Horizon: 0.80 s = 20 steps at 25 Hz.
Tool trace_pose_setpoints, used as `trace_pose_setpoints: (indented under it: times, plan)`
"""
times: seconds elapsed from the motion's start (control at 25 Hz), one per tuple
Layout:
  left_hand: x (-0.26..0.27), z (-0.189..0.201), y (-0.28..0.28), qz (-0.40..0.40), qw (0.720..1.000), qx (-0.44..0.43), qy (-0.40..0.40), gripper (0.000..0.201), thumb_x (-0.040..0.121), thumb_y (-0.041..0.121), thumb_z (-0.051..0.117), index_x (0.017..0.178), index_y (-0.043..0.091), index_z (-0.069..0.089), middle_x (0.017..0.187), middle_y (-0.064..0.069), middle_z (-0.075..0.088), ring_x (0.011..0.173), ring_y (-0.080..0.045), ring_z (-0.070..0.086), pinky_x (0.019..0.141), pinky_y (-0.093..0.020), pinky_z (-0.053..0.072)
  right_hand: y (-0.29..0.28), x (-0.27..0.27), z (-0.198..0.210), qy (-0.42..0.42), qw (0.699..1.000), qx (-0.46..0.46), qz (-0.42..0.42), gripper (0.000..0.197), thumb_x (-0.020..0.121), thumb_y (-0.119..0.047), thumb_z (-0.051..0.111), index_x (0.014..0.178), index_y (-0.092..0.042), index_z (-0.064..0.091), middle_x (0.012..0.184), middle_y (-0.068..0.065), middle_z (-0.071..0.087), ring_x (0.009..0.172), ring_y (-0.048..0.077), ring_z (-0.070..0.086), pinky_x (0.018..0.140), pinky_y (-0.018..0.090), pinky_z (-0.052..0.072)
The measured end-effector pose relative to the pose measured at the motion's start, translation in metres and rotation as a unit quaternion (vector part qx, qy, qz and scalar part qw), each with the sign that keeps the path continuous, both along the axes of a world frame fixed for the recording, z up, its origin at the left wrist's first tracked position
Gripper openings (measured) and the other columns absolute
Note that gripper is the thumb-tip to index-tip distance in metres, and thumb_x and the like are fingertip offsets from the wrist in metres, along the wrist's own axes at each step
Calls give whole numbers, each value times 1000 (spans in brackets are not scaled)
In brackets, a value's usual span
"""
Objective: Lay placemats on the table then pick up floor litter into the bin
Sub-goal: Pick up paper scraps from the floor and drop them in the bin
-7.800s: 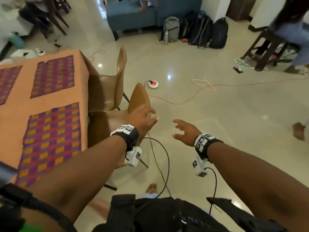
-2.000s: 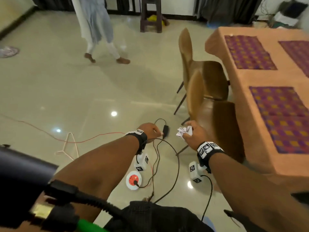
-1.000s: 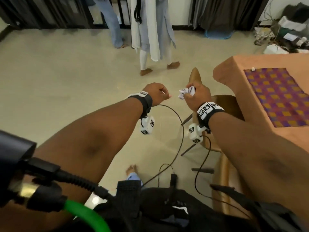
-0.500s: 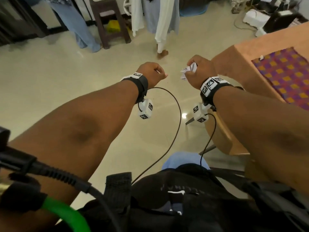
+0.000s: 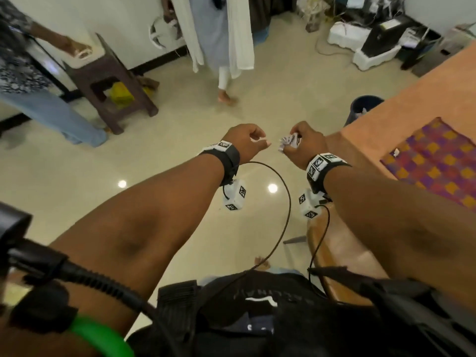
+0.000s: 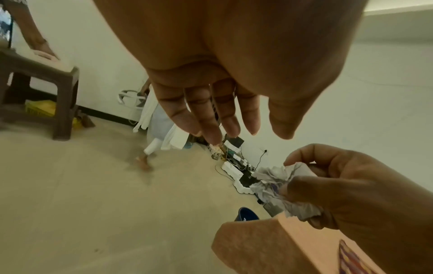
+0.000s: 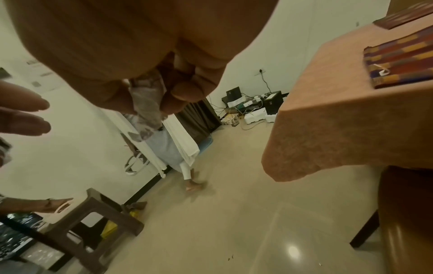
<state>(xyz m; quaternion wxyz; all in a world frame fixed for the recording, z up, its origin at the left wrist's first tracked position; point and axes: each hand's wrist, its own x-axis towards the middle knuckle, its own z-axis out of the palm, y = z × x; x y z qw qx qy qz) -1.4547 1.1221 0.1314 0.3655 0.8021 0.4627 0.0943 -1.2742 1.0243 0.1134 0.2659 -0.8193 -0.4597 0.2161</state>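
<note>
Head view shows both hands raised side by side above the floor [image 5: 128, 161]. The right hand [image 5: 302, 146] has its fingers and thumb curled round a crumpled paper ball [image 5: 288, 141], whose white creased edges stick out on the side facing the left hand. The left hand [image 5: 244, 145] holds nothing; its fingers hang loosely bent with the thumb stretched toward the paper, close to it but not touching. From the left wrist view those fingers [image 6: 211, 115] look relaxed and slightly spread, and the paper ball [image 6: 279, 183] sits pinched between the other hand's thumb and fingers. The right wrist view shows the paper [image 7: 147, 103] wedged deep in the curled fingers [image 7: 185, 92]. Just to the right of the right hand lies the corner of the tabletop [image 5: 401, 104], covered in an orange cloth, with a purple and orange checked placemat [image 5: 435, 161] lying flat on it further right. Beyond that corner, ahead and to the right of the right hand, a dark blue bin [image 5: 360, 106] stands on the floor, partly hidden by the tabletop edge. Ahead and to the left of the left hand stands a brown plastic stool [image 5: 108, 81], and straight ahead a person in white clothes [image 5: 219, 34] stands barefoot.
</note>
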Motion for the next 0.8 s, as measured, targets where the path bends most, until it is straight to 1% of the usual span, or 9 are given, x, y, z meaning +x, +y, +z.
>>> trace_pose_setpoints:
  times: [0.08,0.2,0.28,0.4,0.48,0.52,0.6,0.64,0.8]
  plan:
    - [24,-9,44,-26,999,-11,17,30,86,47,72,108,27,70,105,11,65,95,-8,58,83,-25,44,43,20,-7,-7,1000,11,-6,44,76,-32,77,115,-21,61,104,2,65,93,24,61,76,26,40]
    - [67,-22,128,-66,997,-18,29,31,85,47,72,108,26,71,108,9,66,95,-9,59,83,-24,42,110,57,-19,-10,999,5,-48,49,80,-28,69,129,-25,60,126,6,56,110,25,59,93,31,44]
    - [98,-29,181,-101,994,-24,39,32,85,47,72,109,24,71,109,8,68,95,-11,60,82,-25,42,144,80,-25,-14,995,-5,-95,51,83,-25,64,134,-27,57,132,6,53,116,25,57,101,35,44]
    - [147,-30,251,-166,985,-37,40,32,85,47,72,108,24,70,106,8,67,95,-12,62,79,-25,43,182,111,-27,-20,986,-17,-163,51,85,-23,62,136,-22,57,136,7,55,121,26,56,105,37,43]
    - [180,-26,289,-225,973,-29,49,30,85,48,73,105,26,69,104,10,66,97,-12,62,78,-24,43,204,127,-20,-13,981,-17,-194,51,84,-21,64,134,-21,58,131,7,60,117,26,59,102,36,46]
    - [199,-24,306,-245,968,-27,52,30,84,49,73,105,27,69,103,10,66,96,-12,62,79,-24,43,214,137,-18,-5,976,-10,-218,50,83,-21,64,133,-21,58,128,6,62,114,25,60,97,34,48]
    - [240,-20,329,-280,958,-22,49,31,84,50,72,104,27,70,103,9,67,95,-11,62,80,-25,45,231,161,-16,2,969,-12,-249,45,83,-21,66,128,-21,59,121,5,66,107,23,63,87,27,46]
    - [264,-19,340,-298,953,-18,44,31,84,50,72,104,27,70,104,9,67,95,-11,63,80,-25,45,241,178,-17,3,965,-17,-262,42,84,-22,66,125,-21,60,119,4,67,105,22,63,84,25,44]
    - [362,-30,371,-354,935,-1,35,32,85,49,72,108,26,70,108,7,68,97,-13,62,83,-26,45,271,258,-48,9,949,-31,-313,42,83,-26,68,124,-22,61,115,3,68,104,24,63,81,23,39]
